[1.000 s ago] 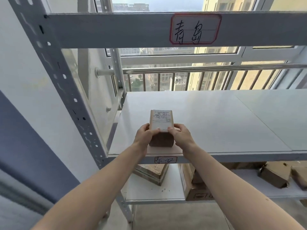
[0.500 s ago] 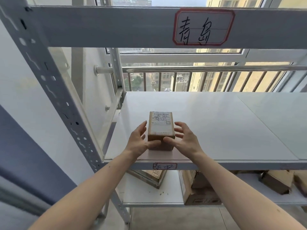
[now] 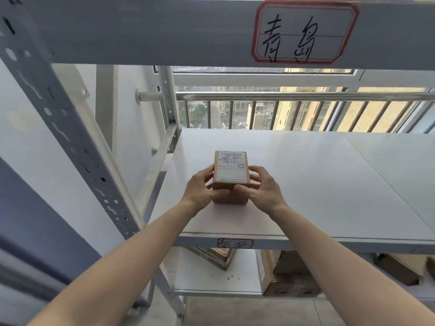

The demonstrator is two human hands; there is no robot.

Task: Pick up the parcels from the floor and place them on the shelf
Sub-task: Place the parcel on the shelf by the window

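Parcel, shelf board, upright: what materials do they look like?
Parcel: brown cardboard, matte, with a white printed paper label on top.
Shelf board: smooth white panel, slight sheen; laminate or painted metal, can't tell which.
Upright: probably steel, painted light grey, punched with slots and holes.

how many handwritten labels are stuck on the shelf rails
2. One big red-bordered label is on the top rail at upper right; one small label is on the front edge of the middle shelf, below the parcel. Others may lie out of view.
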